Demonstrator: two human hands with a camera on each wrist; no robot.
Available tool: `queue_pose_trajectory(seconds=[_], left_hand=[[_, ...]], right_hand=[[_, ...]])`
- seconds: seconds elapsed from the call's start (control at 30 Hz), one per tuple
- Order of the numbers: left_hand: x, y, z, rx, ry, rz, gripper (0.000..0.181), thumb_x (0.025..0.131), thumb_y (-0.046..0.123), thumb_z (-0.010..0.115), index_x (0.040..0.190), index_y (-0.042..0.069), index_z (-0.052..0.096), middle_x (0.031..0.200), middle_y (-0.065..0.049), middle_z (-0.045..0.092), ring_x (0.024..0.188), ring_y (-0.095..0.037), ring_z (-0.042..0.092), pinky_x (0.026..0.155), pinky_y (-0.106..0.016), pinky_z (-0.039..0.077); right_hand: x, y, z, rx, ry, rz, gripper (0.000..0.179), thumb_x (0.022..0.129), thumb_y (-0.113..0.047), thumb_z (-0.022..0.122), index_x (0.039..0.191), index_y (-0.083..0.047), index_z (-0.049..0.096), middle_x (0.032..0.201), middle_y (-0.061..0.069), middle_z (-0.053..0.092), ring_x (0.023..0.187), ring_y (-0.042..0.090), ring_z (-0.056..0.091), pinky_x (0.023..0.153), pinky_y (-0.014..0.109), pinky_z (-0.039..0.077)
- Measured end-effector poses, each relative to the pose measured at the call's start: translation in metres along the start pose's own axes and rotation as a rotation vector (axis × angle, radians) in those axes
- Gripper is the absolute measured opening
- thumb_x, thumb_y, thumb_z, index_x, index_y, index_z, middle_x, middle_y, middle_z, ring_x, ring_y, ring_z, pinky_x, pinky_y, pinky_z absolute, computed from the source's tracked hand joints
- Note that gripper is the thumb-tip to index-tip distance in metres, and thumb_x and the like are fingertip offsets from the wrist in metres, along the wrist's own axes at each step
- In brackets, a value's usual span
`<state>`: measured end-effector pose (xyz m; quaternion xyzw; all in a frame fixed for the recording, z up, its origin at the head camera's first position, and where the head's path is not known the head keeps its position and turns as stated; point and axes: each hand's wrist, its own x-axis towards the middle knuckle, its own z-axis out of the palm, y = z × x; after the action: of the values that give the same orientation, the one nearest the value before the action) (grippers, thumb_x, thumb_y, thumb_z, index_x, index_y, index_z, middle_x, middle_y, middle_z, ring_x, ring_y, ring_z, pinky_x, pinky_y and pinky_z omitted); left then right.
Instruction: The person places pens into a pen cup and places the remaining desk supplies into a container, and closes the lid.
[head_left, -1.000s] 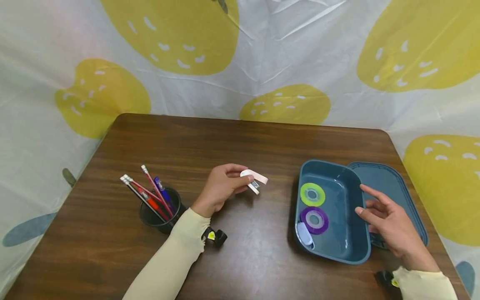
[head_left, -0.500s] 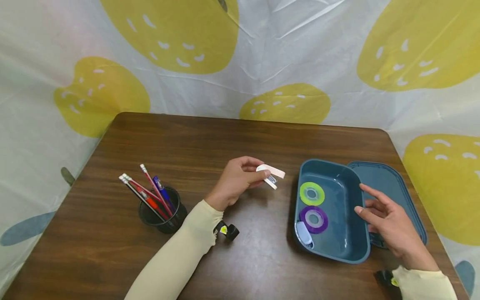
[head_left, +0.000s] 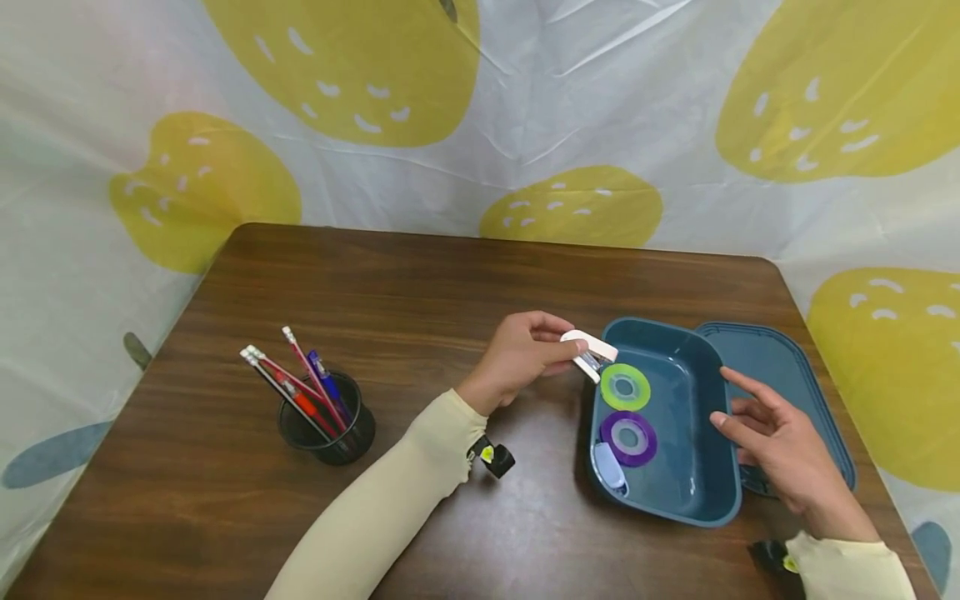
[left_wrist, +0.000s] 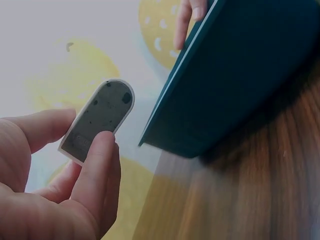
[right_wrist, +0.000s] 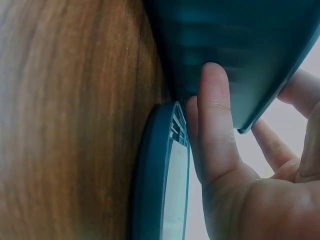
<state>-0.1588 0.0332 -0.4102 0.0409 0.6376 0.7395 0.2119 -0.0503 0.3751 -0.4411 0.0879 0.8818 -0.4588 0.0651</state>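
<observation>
A small white stapler is pinched between the thumb and fingers of my left hand, beside the left rim of the blue plastic box. In the left wrist view the stapler's dark base faces the camera, apart from the box wall. My right hand holds the box's right wall, its thumb over the rim and other fingers against the outside. Inside the box are a green tape roll, a purple tape roll and a pale blue plastic piece, possibly a tape dispenser.
A blue lid lies right of the box, partly behind it and the right hand. At left on the wooden table stands a black mesh cup with several pencils and pens. A lemon-print sheet hangs behind.
My left hand has carried the stapler rightward, from the middle of the table to the box's left rim. My right hand and the box have stayed in place.
</observation>
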Motion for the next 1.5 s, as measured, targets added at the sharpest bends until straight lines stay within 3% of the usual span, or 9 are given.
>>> queue_pose_trajectory(seconds=[0.2,0.47,0.7,0.87,1.2,1.5], left_hand=[[0.011,-0.006,0.021,-0.010,-0.032,-0.022,0.032,0.090,0.004,0.083,0.119,-0.005,0.071,0.105,-0.015,0.075,0.085,-0.019,0.076,0.094,-0.051,0.062],[0.015,-0.005,0.042,0.072,-0.024,-0.034,0.031,0.090,0.010,0.086,0.116,0.001,0.071,0.099,-0.008,0.072,0.087,-0.021,0.076,0.087,-0.041,0.066],[0.015,-0.001,0.058,0.092,-0.022,-0.040,0.028,0.090,0.010,0.085,0.114,0.001,0.072,0.095,-0.007,0.072,0.083,-0.019,0.076,0.088,-0.042,0.066],[0.016,0.002,0.070,0.142,0.004,-0.052,0.027,0.090,0.012,0.086,0.111,0.004,0.071,0.095,-0.007,0.073,0.087,-0.026,0.079,0.090,-0.046,0.065],[0.017,0.005,0.080,0.247,0.023,-0.032,0.026,0.089,0.019,0.087,0.108,0.010,0.072,0.090,0.000,0.073,0.090,-0.032,0.079,0.084,-0.044,0.067],[0.018,0.004,0.080,0.229,0.028,-0.040,0.023,0.089,0.020,0.088,0.104,0.011,0.072,0.091,-0.001,0.074,0.082,-0.023,0.078,0.083,-0.040,0.067]], right_hand=[[-0.001,0.002,-0.002,0.001,-0.001,0.010,0.075,0.102,-0.036,0.072,0.167,-0.029,0.034,0.114,-0.011,0.059,0.096,-0.006,0.064,0.070,0.031,0.064],[-0.002,0.004,-0.003,0.003,-0.002,0.035,0.076,0.102,-0.038,0.072,0.167,-0.031,0.033,0.113,-0.014,0.060,0.095,-0.005,0.064,0.070,0.031,0.064],[-0.001,0.003,-0.002,-0.026,0.024,0.039,0.076,0.102,-0.039,0.072,0.167,-0.030,0.034,0.124,0.004,0.058,0.094,-0.008,0.062,0.070,0.031,0.064],[-0.001,0.004,-0.001,-0.011,0.026,0.036,0.075,0.102,-0.039,0.072,0.166,-0.031,0.035,0.121,0.000,0.058,0.095,-0.006,0.063,0.069,0.032,0.064],[-0.001,0.000,-0.001,-0.010,0.025,0.034,0.075,0.102,-0.040,0.072,0.166,-0.031,0.034,0.119,0.000,0.059,0.094,-0.005,0.063,0.069,0.032,0.064],[0.000,-0.002,0.000,-0.017,0.030,0.025,0.075,0.102,-0.039,0.071,0.167,-0.029,0.034,0.119,0.000,0.060,0.094,-0.005,0.063,0.069,0.032,0.065]])
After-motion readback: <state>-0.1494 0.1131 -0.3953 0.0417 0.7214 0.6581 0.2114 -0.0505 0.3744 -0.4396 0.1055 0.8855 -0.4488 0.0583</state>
